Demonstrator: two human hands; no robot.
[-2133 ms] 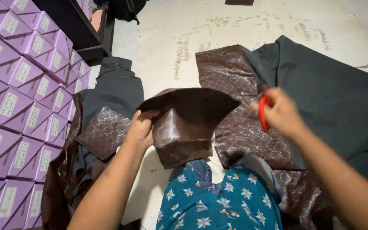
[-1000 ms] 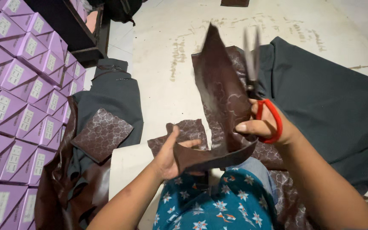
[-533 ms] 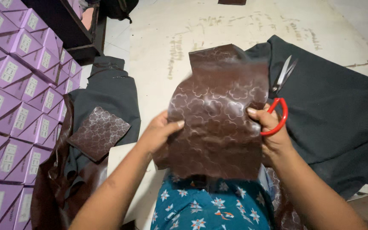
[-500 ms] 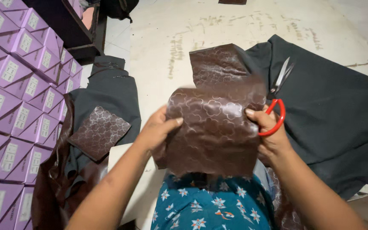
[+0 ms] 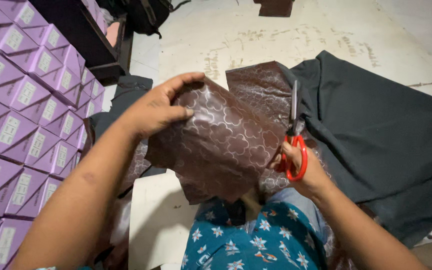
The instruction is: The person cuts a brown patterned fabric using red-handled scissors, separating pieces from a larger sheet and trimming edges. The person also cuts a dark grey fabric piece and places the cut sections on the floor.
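Now left hand (image 5: 158, 107) grips brown sheet (image 5: 221, 142); right hand (image 5: 303, 170) holds scissors (image 5: 294, 137).

The glossy brown patterned sheet (image 5: 221, 142) hides the left hand's (image 5: 153, 110) palm and the tips of its fingers (image 5: 178, 85) curled over the top edge. It also covers most of the right hand (image 5: 303, 172), whose fingers vanish inside the red-handled scissors' (image 5: 294, 145) loops. The purple cardboard boxes (image 5: 21, 95) and dark grey cloth (image 5: 376, 135) run past the frame's edges.
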